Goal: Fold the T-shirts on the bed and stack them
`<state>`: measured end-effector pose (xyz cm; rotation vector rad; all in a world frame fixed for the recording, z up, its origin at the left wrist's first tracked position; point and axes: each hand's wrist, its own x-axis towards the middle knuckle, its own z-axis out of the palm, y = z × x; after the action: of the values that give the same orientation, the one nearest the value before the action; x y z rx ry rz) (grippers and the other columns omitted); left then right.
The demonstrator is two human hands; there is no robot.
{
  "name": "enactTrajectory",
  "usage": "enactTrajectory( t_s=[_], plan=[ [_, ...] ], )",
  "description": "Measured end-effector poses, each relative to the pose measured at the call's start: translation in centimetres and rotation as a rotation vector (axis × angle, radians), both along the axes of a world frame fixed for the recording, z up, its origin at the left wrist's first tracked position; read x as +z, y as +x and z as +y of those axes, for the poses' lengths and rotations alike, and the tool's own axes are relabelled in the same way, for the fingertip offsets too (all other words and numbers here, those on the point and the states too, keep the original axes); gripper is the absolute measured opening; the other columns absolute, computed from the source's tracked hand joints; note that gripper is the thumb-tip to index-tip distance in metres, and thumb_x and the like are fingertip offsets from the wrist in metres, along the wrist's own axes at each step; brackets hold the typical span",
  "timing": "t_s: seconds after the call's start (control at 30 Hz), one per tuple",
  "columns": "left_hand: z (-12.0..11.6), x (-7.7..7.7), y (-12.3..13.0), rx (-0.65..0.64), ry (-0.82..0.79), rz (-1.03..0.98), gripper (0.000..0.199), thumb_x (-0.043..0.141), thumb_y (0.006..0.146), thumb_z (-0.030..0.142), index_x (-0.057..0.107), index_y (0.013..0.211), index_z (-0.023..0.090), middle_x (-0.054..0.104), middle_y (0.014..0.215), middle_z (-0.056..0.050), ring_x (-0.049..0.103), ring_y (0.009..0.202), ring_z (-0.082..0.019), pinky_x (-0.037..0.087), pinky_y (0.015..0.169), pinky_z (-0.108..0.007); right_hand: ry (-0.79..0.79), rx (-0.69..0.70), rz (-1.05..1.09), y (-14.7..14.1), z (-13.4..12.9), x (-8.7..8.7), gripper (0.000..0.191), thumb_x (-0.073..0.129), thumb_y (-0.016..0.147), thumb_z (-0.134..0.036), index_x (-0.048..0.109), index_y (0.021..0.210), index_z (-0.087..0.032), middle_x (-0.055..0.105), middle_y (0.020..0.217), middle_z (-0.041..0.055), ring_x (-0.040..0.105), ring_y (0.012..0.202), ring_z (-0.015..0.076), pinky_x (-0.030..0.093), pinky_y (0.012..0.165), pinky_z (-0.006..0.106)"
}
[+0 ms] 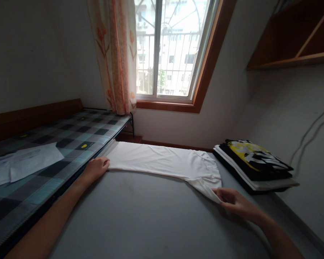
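A white shirt, folded into a long strip, lies across the far part of the grey table. My left hand is closed on its left end, at the near corner. At the other end, my right hand pinches a corner of the fabric, perhaps a sleeve, and pulls it out toward me in a slanting point. Creases run through the cloth near the right end. The fingertips of my left hand are partly hidden.
Right of the shirt, a stack of folded clothes, black, white and yellow, sits by the wall. A bed with a checked mattress runs along the left, with papers on it. Ahead are a curtain and window; a wooden shelf hangs upper right.
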<state>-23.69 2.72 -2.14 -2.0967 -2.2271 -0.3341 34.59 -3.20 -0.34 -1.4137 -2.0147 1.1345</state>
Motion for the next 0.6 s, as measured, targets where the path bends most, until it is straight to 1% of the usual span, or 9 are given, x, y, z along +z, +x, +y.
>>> enactTrajectory(
  t_s=[0.1, 0.2, 0.27, 0.33, 0.4, 0.47, 0.53, 0.6],
  plan=[
    [0.9, 0.2, 0.5, 0.032, -0.006, 0.047, 0.043, 0.037, 0.092, 0.034, 0.07, 0.114, 0.018, 0.069, 0.119, -0.011, 0.066, 0.105, -0.026, 0.048, 0.092, -0.033, 0.029, 0.052, -0.019, -0.6, 0.2, -0.5, 0.04, 0.061, 0.068, -0.055, 0.041, 0.064, -0.021, 0.044, 0.067, -0.001, 0.04, 0.066, 0.0149, 0.037, 0.06, 0.027],
    [2.7, 0.7, 1.4, 0.03, -0.019, 0.129, 0.042, 0.041, 0.091, 0.032, 0.068, 0.119, 0.017, 0.064, 0.127, -0.014, 0.062, 0.111, -0.03, 0.048, 0.095, -0.04, 0.047, 0.069, -0.039, -0.8, 0.5, -0.9, 0.038, 0.059, 0.07, -0.052, 0.038, 0.064, -0.021, 0.039, 0.065, -0.0026, 0.034, 0.064, 0.0132, 0.032, 0.058, 0.026],
    [4.2, 1.0, 2.5, -0.016, 0.007, 0.147, 0.042, 0.043, 0.09, 0.03, 0.066, 0.122, 0.018, 0.06, 0.135, -0.014, 0.058, 0.12, -0.031, 0.044, 0.101, -0.043, 0.044, 0.065, -0.048, -0.9, 0.5, -1.0, 0.037, 0.058, 0.07, -0.051, 0.037, 0.064, -0.021, 0.037, 0.065, -0.0029, 0.033, 0.064, 0.0129, 0.031, 0.058, 0.026],
    [5.7, 1.0, 4.0, -0.097, 0.029, 0.117, 0.043, 0.042, 0.091, 0.03, 0.064, 0.127, 0.018, 0.056, 0.141, -0.012, 0.052, 0.128, -0.028, 0.04, 0.107, -0.043, 0.046, 0.048, -0.05, -0.9, 0.4, -0.9, 0.037, 0.059, 0.069, -0.05, 0.037, 0.063, -0.021, 0.038, 0.064, -0.003, 0.033, 0.064, 0.0127, 0.03, 0.057, 0.026],
    [7.0, 0.6, 5.7, -0.187, 0.021, 0.058, 0.047, 0.04, 0.094, 0.035, 0.059, 0.133, 0.018, 0.052, 0.145, -0.011, 0.047, 0.134, -0.026, 0.037, 0.11, -0.041, 0.063, 0.022, -0.027, -1.0, 0.2, -0.9, 0.037, 0.06, 0.069, -0.051, 0.039, 0.062, -0.021, 0.04, 0.063, -0.0026, 0.035, 0.064, 0.0129, 0.032, 0.057, 0.026],
    [7.7, -0.2, 7.2, -0.241, -0.009, 0.019, 0.053, 0.037, 0.095, 0.042, 0.052, 0.141, 0.019, 0.047, 0.15, -0.011, 0.04, 0.14, -0.027, 0.034, 0.113, -0.043, 0.09, 0.001, 0.023, -1.2, 0.0, -0.8, 0.039, 0.06, 0.069, -0.054, 0.042, 0.062, -0.021, 0.043, 0.064, -0.0017, 0.038, 0.065, 0.0136, 0.035, 0.058, 0.026],
    [7.9, -1.2, 8.1, -0.243, -0.063, 0.017, 0.058, 0.036, 0.095, 0.048, 0.047, 0.146, 0.022, 0.04, 0.155, -0.011, 0.033, 0.144, -0.031, 0.029, 0.114, -0.049, 0.108, -0.007, 0.058, -1.5, -0.2, -0.6, 0.04, 0.059, 0.071, -0.057, 0.045, 0.063, -0.02, 0.046, 0.064, -0.001, 0.04, 0.065, 0.0141, 0.037, 0.06, 0.027],
    [7.8, -2.0, 8.4, -0.222, -0.114, 0.021, 0.06, 0.034, 0.095, 0.051, 0.043, 0.148, 0.024, 0.034, 0.158, -0.011, 0.028, 0.146, -0.035, 0.025, 0.115, -0.054, 0.107, 0.0, 0.05, -1.9, -0.4, -0.4, 0.039, 0.061, 0.071, -0.056, 0.048, 0.062, -0.02, 0.048, 0.064, -0.0003, 0.042, 0.066, 0.0147, 0.04, 0.062, 0.027]
  ],
)
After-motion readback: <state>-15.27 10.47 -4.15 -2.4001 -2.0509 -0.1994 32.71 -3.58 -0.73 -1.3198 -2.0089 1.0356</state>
